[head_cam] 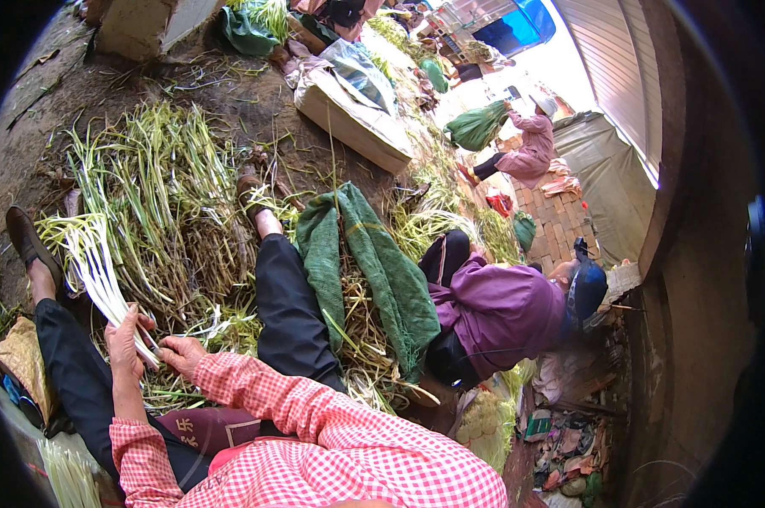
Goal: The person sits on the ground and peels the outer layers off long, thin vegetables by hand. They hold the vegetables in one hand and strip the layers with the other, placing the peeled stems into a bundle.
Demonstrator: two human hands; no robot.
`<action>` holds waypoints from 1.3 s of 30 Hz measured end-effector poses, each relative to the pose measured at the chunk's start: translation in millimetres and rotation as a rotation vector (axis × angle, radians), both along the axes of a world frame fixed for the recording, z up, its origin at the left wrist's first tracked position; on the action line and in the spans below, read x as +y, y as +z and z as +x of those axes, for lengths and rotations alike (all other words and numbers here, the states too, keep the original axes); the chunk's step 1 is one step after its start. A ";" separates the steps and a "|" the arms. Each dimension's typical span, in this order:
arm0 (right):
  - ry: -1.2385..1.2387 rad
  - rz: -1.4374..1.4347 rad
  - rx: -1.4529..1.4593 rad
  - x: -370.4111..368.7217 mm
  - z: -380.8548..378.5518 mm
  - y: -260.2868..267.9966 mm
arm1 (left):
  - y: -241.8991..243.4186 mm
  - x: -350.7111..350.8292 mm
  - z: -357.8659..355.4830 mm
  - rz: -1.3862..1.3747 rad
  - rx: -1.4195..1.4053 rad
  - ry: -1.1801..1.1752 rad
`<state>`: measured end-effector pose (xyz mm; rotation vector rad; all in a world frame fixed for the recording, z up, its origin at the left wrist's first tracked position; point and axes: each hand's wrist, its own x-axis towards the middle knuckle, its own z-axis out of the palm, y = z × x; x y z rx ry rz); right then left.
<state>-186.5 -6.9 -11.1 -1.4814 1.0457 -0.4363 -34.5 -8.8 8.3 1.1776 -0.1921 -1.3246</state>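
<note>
My left hand [126,343] is closed around a bundle of long white leafy shoots [100,273], perhaps blanched garlic or chives. Their yellow-green tips fan out away from me, and the butt ends point back towards my lap. At those butt ends my right hand [184,355] has its thumb and forefinger bent together; whether they pinch a stem is too small to tell. Between my outstretched legs lies a large heap of untrimmed shoots [160,190], green-yellow at the far side and brown with dry matter nearer me. Loose white stems [214,327] rest just beyond my right hand.
A green woven sack [382,273] with brown plant waste lies against my right leg. Beside it sits a person in purple [503,311]. Trimmed pale shoots [68,473] lie at lower left. Farther off are a cloth-covered block [350,120] and a person handling a green sack [477,127].
</note>
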 end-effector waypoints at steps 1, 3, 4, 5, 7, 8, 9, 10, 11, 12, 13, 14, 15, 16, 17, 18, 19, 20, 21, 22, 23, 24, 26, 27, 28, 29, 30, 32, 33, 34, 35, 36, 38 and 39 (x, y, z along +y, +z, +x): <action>-0.001 0.004 0.003 -0.5 -0.5 0.7 | 1.9 0.1 0.6 0.008 -0.003 -0.001; 0.009 0.020 0.018 -1.9 -0.4 4.6 | -0.6 -0.5 0.9 -0.007 0.003 0.017; 0.019 0.032 0.030 -2.7 0.8 9.1 | -7.3 -1.1 1.1 -0.030 0.011 0.038; 0.030 0.043 0.042 -3.3 2.1 11.5 | -10.8 -1.4 1.7 -0.053 0.019 0.058; 0.028 0.019 0.055 -2.6 0.7 10.2 | -6.0 -1.3 -0.3 -0.032 0.043 0.047; 0.028 0.007 0.061 -2.3 0.3 9.3 | -3.2 -1.3 -0.9 -0.021 0.054 0.043; 0.027 0.006 0.065 -1.9 0.1 7.8 | -1.7 -1.2 -1.3 -0.013 0.058 0.040; 0.027 0.005 0.069 -1.7 -0.2 6.0 | -0.4 -1.3 -1.6 -0.005 0.063 0.037; 0.027 0.005 0.073 -1.5 -0.5 4.8 | 0.1 -1.2 -1.6 0.003 0.067 0.035; 0.031 -0.020 0.075 -1.5 -0.5 4.3 | 0.3 -1.2 -1.4 0.001 0.071 0.033; 0.035 -0.045 0.076 -1.6 -0.5 3.9 | 0.3 -1.1 -1.3 0.000 0.075 0.030; 0.039 -0.070 0.078 -1.5 -0.8 3.4 | 0.2 -0.9 -1.2 -0.001 0.078 0.028; 0.040 -0.081 0.078 -1.6 -0.8 2.1 | 0.6 -0.9 -0.9 0.003 0.080 0.023; 0.041 -0.092 0.078 -1.7 -0.7 0.2 | 1.1 -0.8 -0.5 0.008 0.081 0.017; 0.041 -0.103 0.078 -1.5 -0.9 -1.2 | 1.5 -0.6 -0.4 0.012 0.083 0.011; 0.039 -0.104 0.076 -1.3 -0.6 -1.2 | 1.9 -0.4 0.0 0.013 0.080 0.009; 0.037 -0.104 0.074 -1.1 -0.3 -1.1 | 2.4 -0.2 0.1 0.015 0.076 0.006; 0.034 -0.104 0.072 -0.9 -0.1 -1.0 | 2.7 0.0 0.0 0.016 0.073 0.003; 0.037 -0.078 0.074 -1.1 0.1 -0.1 | 2.9 0.1 0.1 0.021 0.071 0.003; 0.039 -0.052 0.076 -1.7 0.2 1.4 | 3.0 0.1 0.1 0.025 0.069 0.003; 0.042 -0.027 0.078 -1.8 0.5 2.3 | 3.2 0.2 0.1 0.030 0.067 0.003; 0.040 -0.030 0.077 -1.6 1.0 2.6 | 3.5 0.3 0.1 0.033 0.064 0.003; 0.036 -0.039 0.078 -1.3 0.9 3.0 | 3.8 0.3 -0.6 0.038 0.062 0.004; 0.035 -0.038 0.078 -1.1 0.6 2.5 | 3.6 0.3 -0.9 0.035 0.062 0.005; 0.034 -0.038 0.077 -0.9 0.4 1.6 | 3.3 0.2 -1.1 0.032 0.062 0.005; 0.033 -0.038 0.076 -0.7 0.3 0.9 | 2.9 0.2 -1.1 0.029 0.062 0.005; 0.032 -0.045 0.072 -0.6 0.4 0.9 | 2.2 0.1 -1.0 0.030 0.061 0.006; 0.029 -0.059 0.062 -0.4 0.9 1.2 | 0.7 -0.2 -0.8 0.031 0.058 0.008; 0.028 -0.045 0.062 -0.6 1.1 2.9 | 1.3 -0.4 -1.1 0.036 0.055 0.008; 0.027 -0.031 0.061 -0.8 1.3 5.9 | 2.7 -0.7 -1.4 0.041 0.051 0.009; 0.027 -0.017 0.061 -0.9 1.7 7.6 | 3.6 -0.8 -1.3 0.046 0.047 0.010; 0.025 -0.016 0.058 -0.9 2.1 7.9 | 3.9 -0.7 -1.1 0.042 0.047 0.011; 0.020 -0.015 0.053 -0.8 2.0 8.4 | 4.7 -0.8 -1.6 0.031 0.050 0.013; 0.022 -0.014 0.052 -0.6 1.9 6.6 | 5.2 -0.8 -1.7 0.030 0.049 0.013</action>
